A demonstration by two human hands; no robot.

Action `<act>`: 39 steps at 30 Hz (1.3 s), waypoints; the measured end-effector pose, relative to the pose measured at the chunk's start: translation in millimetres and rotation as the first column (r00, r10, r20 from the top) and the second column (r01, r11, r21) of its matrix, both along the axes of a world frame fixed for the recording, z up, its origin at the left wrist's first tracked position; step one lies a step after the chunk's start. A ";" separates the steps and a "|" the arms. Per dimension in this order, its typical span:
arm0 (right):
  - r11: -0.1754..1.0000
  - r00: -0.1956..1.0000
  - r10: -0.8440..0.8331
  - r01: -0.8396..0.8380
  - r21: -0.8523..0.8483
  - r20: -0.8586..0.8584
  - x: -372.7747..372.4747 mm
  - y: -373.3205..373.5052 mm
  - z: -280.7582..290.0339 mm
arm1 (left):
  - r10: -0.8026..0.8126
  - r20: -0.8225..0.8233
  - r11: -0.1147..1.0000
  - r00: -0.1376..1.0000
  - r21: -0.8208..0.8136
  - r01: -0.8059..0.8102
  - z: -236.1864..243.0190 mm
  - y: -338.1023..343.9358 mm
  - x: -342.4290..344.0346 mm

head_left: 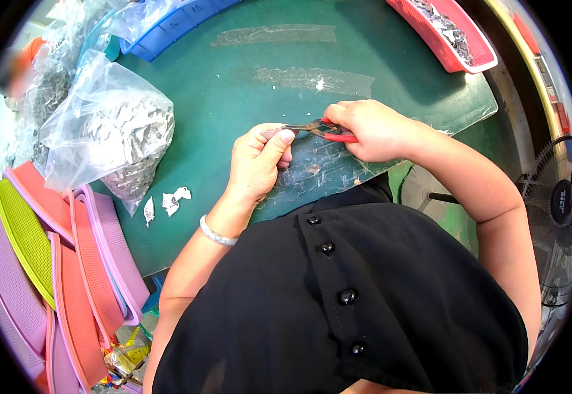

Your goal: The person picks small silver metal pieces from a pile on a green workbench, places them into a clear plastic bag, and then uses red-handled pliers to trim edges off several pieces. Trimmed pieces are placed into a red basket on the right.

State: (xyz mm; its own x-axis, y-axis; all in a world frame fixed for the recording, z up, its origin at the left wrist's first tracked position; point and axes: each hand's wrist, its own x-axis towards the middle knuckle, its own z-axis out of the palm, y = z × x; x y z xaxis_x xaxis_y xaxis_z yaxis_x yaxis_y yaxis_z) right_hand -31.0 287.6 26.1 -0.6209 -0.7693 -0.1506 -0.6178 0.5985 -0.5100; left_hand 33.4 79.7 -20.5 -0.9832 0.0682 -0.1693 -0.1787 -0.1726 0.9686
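My right hand (376, 131) is closed around the red handles of a pair of pliers (340, 138). The jaws of the tool point left and reach the fingertips of my left hand (257, 157). Those fingers are pinched together at the jaw tips, on something too small and too covered to name. On the left of the table stands a clear plastic bag (128, 131) filled with white and grey small parts. A few loose white pieces (175, 200) lie between the bag and my left forearm.
Stacked plastic baskets (69, 276) in purple, green and coral crowd the left side. A blue bin (174, 27) stands at the far left of the green table (227, 85), a red basket (456, 62) of parts at the far right. A fan (551, 203) is beside my right arm.
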 end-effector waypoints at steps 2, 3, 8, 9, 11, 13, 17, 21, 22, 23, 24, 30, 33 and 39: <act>1.000 1.000 0.004 -0.004 0.017 -0.011 -0.2 -0.3 1.0 | 0.004 -0.021 1.000 1.000 0.018 -0.003 -0.2 -0.2 0.3; 1.000 1.000 -0.001 0.001 0.019 -0.030 0.0 0.3 -0.2 | 0.005 -0.031 1.000 0.999 0.027 -0.004 -0.5 -0.1 0.3; 0.999 0.999 -0.020 0.022 0.040 -0.040 1.2 0.0 0.8 | -0.018 -0.035 1.000 0.999 -0.010 0.018 -2.0 0.9 -0.6; 0.999 0.998 -0.024 0.026 0.038 -0.051 1.6 -0.6 -0.5 | -0.017 -0.042 1.000 0.999 -0.008 0.017 -2.7 1.0 -1.4; 0.999 0.997 -0.032 0.035 0.037 -0.075 2.8 -1.3 -3.3 | 0.008 -0.035 1.000 0.999 0.009 -0.007 -2.8 1.1 -0.2; 0.999 0.993 -0.031 0.034 0.029 -0.114 4.3 -0.7 -2.4 | 0.019 -0.035 0.999 0.999 0.033 -0.018 -2.5 1.0 -0.6; 1.000 0.988 -0.023 0.020 -0.017 -0.154 6.4 0.4 -2.7 | 0.017 -0.027 0.999 0.999 0.044 -0.016 -2.7 -0.2 -0.8; 1.000 0.994 -0.017 0.020 0.021 -0.105 4.0 1.3 -5.8 | 0.008 -0.043 1.000 0.999 0.030 -0.007 -3.8 0.1 -0.7; 1.000 0.994 -0.015 0.017 0.024 -0.104 3.8 1.9 -7.2 | 0.004 -0.041 0.999 0.999 0.034 -0.003 -3.4 0.6 -0.5; 1.000 0.995 -0.012 0.015 0.026 -0.103 3.6 2.1 -8.2 | 0.000 -0.039 0.999 0.999 0.037 0.001 -2.8 0.9 -0.2; 1.000 0.994 -0.015 0.018 0.025 -0.106 3.2 1.9 -8.5 | -0.004 -0.036 0.999 0.999 0.040 0.006 -2.6 1.1 0.1; 0.997 0.997 -0.006 0.012 0.071 -0.080 -0.6 -0.7 -1.8 | -0.007 -0.026 1.000 1.000 0.018 0.007 -2.3 0.0 0.0; 0.990 1.000 0.007 -0.002 0.140 -0.030 -2.9 -1.1 3.0 | -0.039 -0.031 0.999 0.999 0.028 0.040 -2.9 0.0 -0.6; 0.995 0.993 0.096 -0.094 0.029 -0.064 -13.2 6.7 -7.7 | -0.075 -0.063 0.997 0.995 -0.017 0.074 -4.5 1.4 1.3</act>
